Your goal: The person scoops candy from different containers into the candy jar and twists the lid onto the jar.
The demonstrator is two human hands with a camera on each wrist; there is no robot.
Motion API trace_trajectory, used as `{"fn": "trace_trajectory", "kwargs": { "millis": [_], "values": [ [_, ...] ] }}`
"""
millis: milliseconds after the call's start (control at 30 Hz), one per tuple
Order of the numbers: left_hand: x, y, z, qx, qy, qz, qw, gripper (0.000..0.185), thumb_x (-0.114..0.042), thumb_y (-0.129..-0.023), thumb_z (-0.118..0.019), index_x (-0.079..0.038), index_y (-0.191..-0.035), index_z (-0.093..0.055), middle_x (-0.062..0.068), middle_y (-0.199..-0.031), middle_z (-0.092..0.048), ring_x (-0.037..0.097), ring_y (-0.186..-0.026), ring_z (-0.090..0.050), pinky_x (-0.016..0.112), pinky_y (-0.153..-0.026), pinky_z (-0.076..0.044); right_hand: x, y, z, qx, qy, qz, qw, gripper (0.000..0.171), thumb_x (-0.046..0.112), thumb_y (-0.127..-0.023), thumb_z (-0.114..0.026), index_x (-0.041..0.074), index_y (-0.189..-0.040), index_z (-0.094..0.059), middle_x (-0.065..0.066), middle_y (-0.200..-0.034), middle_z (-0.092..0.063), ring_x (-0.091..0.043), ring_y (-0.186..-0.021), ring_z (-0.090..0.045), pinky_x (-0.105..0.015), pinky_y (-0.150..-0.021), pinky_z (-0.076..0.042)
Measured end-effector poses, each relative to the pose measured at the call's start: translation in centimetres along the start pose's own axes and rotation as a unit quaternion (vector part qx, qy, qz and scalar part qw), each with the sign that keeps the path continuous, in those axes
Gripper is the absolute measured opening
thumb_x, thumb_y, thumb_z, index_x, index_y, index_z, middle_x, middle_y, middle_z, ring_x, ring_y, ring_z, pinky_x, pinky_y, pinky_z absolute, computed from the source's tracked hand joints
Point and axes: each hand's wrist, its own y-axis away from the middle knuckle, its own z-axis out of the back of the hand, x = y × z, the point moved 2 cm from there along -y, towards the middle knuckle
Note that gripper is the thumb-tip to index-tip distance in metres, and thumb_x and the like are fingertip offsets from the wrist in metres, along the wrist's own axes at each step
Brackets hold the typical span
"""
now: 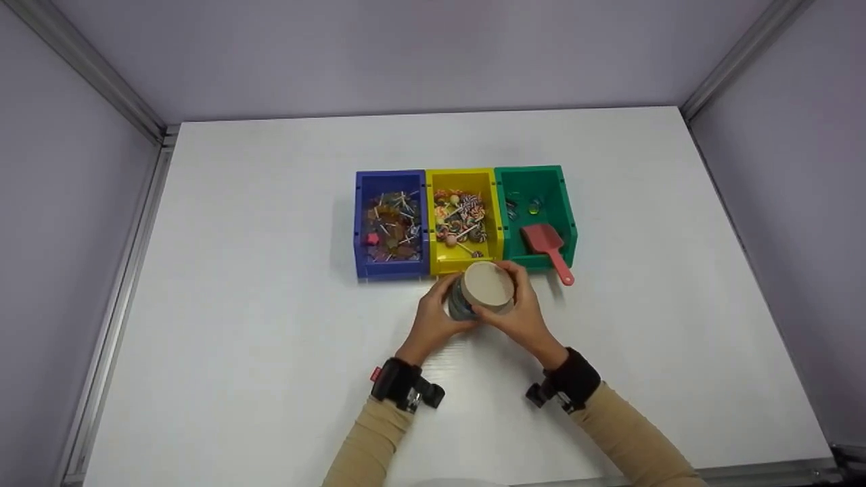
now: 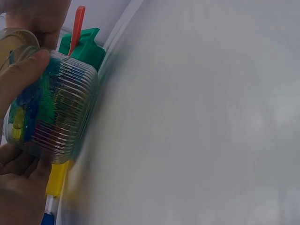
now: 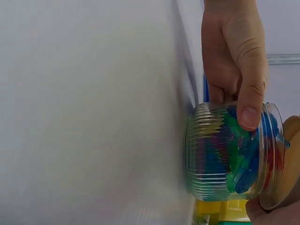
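A ribbed clear jar (image 1: 467, 304) with a round wooden lid (image 1: 486, 284) stands on the white table (image 1: 270, 304), just in front of the yellow bin (image 1: 463, 216). My left hand (image 1: 440, 311) grips the jar's body from the left. My right hand (image 1: 519, 301) curls round the lid from the right. In the left wrist view the jar (image 2: 58, 112) shows colourful blue, green and yellow pieces inside, with my thumb (image 2: 21, 75) on its wall. In the right wrist view the jar (image 3: 220, 159) has the left hand's thumb (image 3: 248, 103) pressed on it, and the lid (image 3: 293, 154) is at the right edge.
Three bins stand in a row behind the jar: a blue bin (image 1: 390, 223) and the yellow one, both with lollipops, and a green bin (image 1: 534, 203) with a few small pieces and a red scoop (image 1: 547, 247). Grey walls enclose the table.
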Motion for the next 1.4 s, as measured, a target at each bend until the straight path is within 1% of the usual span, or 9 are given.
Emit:
{"fn": "trace_trajectory", "kwargs": {
  "millis": [233, 567, 667, 833, 900, 967, 1200, 1300, 1400],
  "values": [
    [0.0, -0.1, 0.0, 0.001, -0.003, 0.003, 1.0, 0.084, -0.016, -0.067, -0.088, 0.0, -0.139, -0.047, 0.018, -0.142, -0.052, 0.031, -0.136, -0.048, 0.038, -0.116, -0.039, -0.2, 0.5, -0.3, 0.012, 0.072, 0.076, 0.994, 0.084, 0.01, -0.068, -0.087, -0.004, -0.135, -0.039, -0.021, -0.137, -0.045, -0.031, -0.129, -0.044, -0.053, -0.11, -0.04],
    [0.0, -0.1, 0.0, -0.007, 0.006, 0.002, 1.0, 0.086, -0.008, -0.064, -0.087, 0.003, -0.138, -0.046, 0.021, -0.14, -0.052, 0.034, -0.135, -0.048, 0.04, -0.116, -0.04, -0.3, 0.5, -0.7, 0.027, 0.103, 0.102, 0.989, 0.083, 0.018, -0.068, -0.088, -0.001, -0.133, -0.041, -0.019, -0.137, -0.043, -0.03, -0.131, -0.042, -0.051, -0.114, -0.037],
    [-0.1, -0.1, 0.0, -0.012, 0.005, 0.0, 0.9999, 0.086, -0.008, -0.063, -0.087, 0.004, -0.137, -0.047, 0.022, -0.139, -0.053, 0.035, -0.133, -0.05, 0.041, -0.115, -0.04, -0.4, 0.5, -0.9, 0.02, 0.116, 0.123, 0.985, 0.082, 0.018, -0.068, -0.088, -0.002, -0.132, -0.042, -0.019, -0.135, -0.044, -0.031, -0.13, -0.043, -0.044, -0.114, -0.038],
    [-0.2, 0.0, 0.0, -0.018, 0.0, 0.004, 0.9998, 0.086, -0.007, -0.061, -0.087, 0.004, -0.137, -0.048, 0.021, -0.139, -0.054, 0.034, -0.133, -0.05, 0.04, -0.116, -0.04, -0.5, 0.5, -1.1, 0.004, 0.123, 0.155, 0.98, 0.082, 0.015, -0.065, -0.089, -0.006, -0.13, -0.043, -0.022, -0.132, -0.045, -0.034, -0.128, -0.044, -0.022, -0.116, -0.033],
    [-0.2, 0.0, 0.0, -0.017, -0.002, 0.011, 0.9998, 0.086, -0.007, -0.061, -0.087, 0.004, -0.137, -0.048, 0.021, -0.139, -0.054, 0.033, -0.133, -0.05, 0.04, -0.116, -0.04, -0.6, 0.5, -1.1, -0.002, 0.128, 0.159, 0.979, 0.081, 0.014, -0.065, -0.089, -0.006, -0.129, -0.044, -0.023, -0.132, -0.045, -0.035, -0.127, -0.044, -0.019, -0.115, -0.032],
    [-0.2, 0.0, -0.1, -0.017, -0.005, 0.018, 0.9997, 0.086, -0.006, -0.061, -0.086, 0.003, -0.137, -0.048, 0.02, -0.139, -0.054, 0.033, -0.134, -0.05, 0.04, -0.116, -0.04, -0.6, 0.6, -1.1, -0.006, 0.134, 0.159, 0.978, 0.081, 0.015, -0.065, -0.089, -0.005, -0.129, -0.044, -0.023, -0.132, -0.045, -0.035, -0.126, -0.044, -0.021, -0.115, -0.034],
    [-0.2, 0.0, -0.1, -0.015, -0.006, 0.016, 0.9997, 0.085, -0.005, -0.062, -0.085, 0.003, -0.138, -0.047, 0.021, -0.14, -0.053, 0.033, -0.134, -0.049, 0.04, -0.116, -0.04, -0.5, 0.8, -1.5, -0.017, 0.147, 0.14, 0.979, 0.079, 0.017, -0.066, -0.089, -0.005, -0.127, -0.044, -0.024, -0.131, -0.043, -0.037, -0.128, -0.043, -0.05, -0.11, -0.04],
    [-0.2, 0.0, -0.1, -0.012, 0.009, 0.021, 0.9997, 0.084, -0.005, -0.064, -0.084, 0.002, -0.139, -0.046, 0.021, -0.141, -0.052, 0.033, -0.135, -0.048, 0.039, -0.116, -0.039, -0.5, 0.9, -1.8, -0.026, 0.161, 0.131, 0.978, 0.079, 0.02, -0.067, -0.088, -0.004, -0.127, -0.043, -0.024, -0.131, -0.043, -0.036, -0.127, -0.043, -0.055, -0.108, -0.041],
    [-0.2, 0.0, -0.1, -0.01, 0.016, 0.026, 0.9995, 0.084, -0.005, -0.065, -0.083, 0.002, -0.139, -0.046, 0.02, -0.142, -0.051, 0.034, -0.135, -0.048, 0.04, -0.117, -0.039, -0.5, 1.0, -2.0, -0.035, 0.172, 0.122, 0.977, 0.08, 0.022, -0.067, -0.089, -0.004, -0.128, -0.043, -0.024, -0.131, -0.043, -0.035, -0.127, -0.044, -0.054, -0.108, -0.041]
  ]
}}
